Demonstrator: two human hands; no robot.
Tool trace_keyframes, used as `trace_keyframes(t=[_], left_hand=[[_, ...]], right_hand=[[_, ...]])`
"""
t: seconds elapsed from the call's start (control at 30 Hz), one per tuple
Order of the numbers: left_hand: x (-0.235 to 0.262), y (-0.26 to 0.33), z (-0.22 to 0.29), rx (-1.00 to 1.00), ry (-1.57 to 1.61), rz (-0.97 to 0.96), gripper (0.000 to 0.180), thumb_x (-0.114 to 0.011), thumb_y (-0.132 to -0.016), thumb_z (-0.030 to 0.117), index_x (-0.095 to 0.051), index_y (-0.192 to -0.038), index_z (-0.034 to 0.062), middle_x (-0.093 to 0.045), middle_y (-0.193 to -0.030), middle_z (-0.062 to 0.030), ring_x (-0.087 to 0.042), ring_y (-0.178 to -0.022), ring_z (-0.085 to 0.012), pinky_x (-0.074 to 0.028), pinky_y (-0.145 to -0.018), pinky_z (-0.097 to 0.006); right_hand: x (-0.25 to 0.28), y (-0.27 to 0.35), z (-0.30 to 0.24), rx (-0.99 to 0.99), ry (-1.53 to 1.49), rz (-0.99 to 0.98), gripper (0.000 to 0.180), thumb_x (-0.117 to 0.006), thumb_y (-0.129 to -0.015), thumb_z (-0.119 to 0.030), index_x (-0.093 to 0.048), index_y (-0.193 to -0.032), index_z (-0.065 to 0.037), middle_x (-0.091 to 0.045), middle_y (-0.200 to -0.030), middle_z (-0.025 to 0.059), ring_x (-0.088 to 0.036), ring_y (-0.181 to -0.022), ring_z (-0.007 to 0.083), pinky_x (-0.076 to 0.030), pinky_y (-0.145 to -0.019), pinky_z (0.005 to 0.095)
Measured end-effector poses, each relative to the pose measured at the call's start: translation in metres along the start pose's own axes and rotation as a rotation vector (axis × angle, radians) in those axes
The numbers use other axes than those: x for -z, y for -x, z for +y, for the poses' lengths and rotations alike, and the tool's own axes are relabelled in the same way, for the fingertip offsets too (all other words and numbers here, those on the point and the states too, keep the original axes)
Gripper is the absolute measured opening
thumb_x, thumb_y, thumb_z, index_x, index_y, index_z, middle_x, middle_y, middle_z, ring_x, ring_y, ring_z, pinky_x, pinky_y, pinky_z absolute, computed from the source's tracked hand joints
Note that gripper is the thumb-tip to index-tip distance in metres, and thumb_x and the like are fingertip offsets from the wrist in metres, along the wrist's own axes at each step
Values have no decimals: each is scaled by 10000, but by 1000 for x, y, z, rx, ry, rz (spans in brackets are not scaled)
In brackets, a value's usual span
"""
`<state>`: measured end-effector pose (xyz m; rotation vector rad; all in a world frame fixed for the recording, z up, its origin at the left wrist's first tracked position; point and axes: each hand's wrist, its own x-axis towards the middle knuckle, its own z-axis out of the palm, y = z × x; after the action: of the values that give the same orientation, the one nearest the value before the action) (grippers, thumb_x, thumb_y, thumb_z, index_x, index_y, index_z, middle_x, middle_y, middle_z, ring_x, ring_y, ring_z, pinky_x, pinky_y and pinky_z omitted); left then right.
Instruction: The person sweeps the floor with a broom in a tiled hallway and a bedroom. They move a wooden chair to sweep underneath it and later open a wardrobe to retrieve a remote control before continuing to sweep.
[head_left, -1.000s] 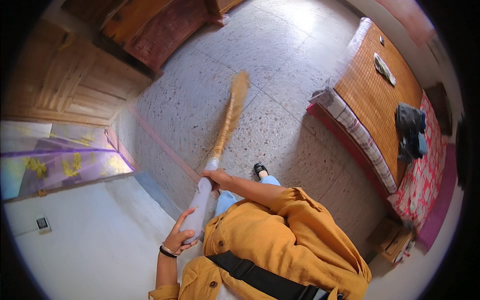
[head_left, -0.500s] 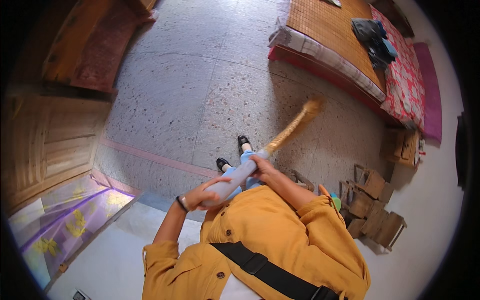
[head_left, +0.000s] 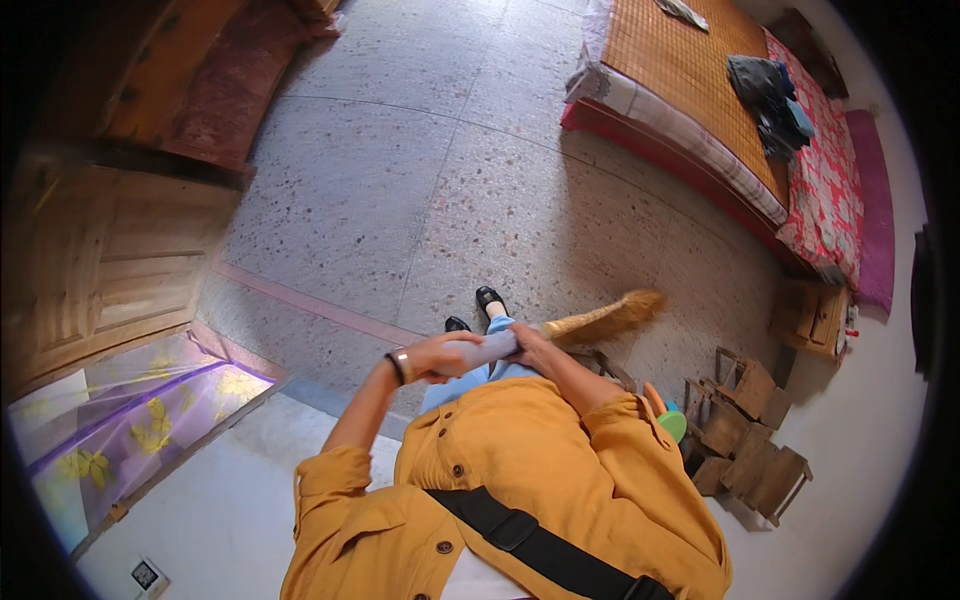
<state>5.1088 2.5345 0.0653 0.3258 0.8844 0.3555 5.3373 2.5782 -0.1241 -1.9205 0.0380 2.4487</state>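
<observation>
Head view: two hands (head_left: 440,357) grip one broom (head_left: 582,325). Floor (head_left: 510,200) stretches between two shoes (head_left: 489,299) and one bed's edge (head_left: 690,135).

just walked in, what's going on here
A person in a mustard-yellow shirt is gripping a broom with both hands. The left hand is on the pale handle, and the right hand is closer to the bristles. The bristles point to the person's right, low over the speckled floor; whether they touch it is hard to tell. A bed with dark clothes on it stands ahead to the right.
</observation>
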Motion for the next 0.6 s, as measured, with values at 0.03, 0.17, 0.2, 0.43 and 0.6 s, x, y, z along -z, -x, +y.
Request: trace_keyframes(t=[0.03,0.17,0.2,0.43,0.6], left_hand=[[10,26,-4,-4,-30,49,600,-576,-657,319,-406,-1222,213,-478,-722,-20,-344,-412,-59,-252,-343,-172],[4,123,-7,-59,16,294,592,-550,-651,209,-404,-1224,183,-472,-666,-24,-357,-411,-64,-257,-345,-180],[2,141,-16,-60,14,364,593,-545,-643,194,-408,-1220,180,-472,-666,-26,-361,-416,-63,-261,-346,-180],[-64,204,-108,-233,318,629,616,-565,-652,173,-364,-1234,166,-488,-690,-57,-359,-403,-79,-267,-327,-192],[-95,197,-123,-393,527,698,549,-536,-695,110,-359,-1212,153,-444,-637,-45,-318,-372,-76,-251,-302,-190]], right_hand=[[-41,26,-2,-10,28,-14,276,-471,-783,-181,-460,-1006,-18,-541,-960,157,-546,-875,309,-447,-758,535],[-123,5,28,14,174,-182,370,-497,-805,-203,-389,-1070,33,-485,-1058,208,-532,-931,362,-488,-717,539],[-139,-1,35,7,238,-215,435,-508,-801,-197,-325,-1115,42,-480,-1053,219,-546,-902,361,-502,-678,531],[-222,35,91,-37,673,-240,772,-617,-738,-192,-26,-1143,96,-525,-911,248,-604,-709,349,-531,-530,486],[-256,90,93,191,851,-90,788,-655,-693,-219,-142,-1210,81,-525,-947,200,-600,-684,303,-523,-491,438]])
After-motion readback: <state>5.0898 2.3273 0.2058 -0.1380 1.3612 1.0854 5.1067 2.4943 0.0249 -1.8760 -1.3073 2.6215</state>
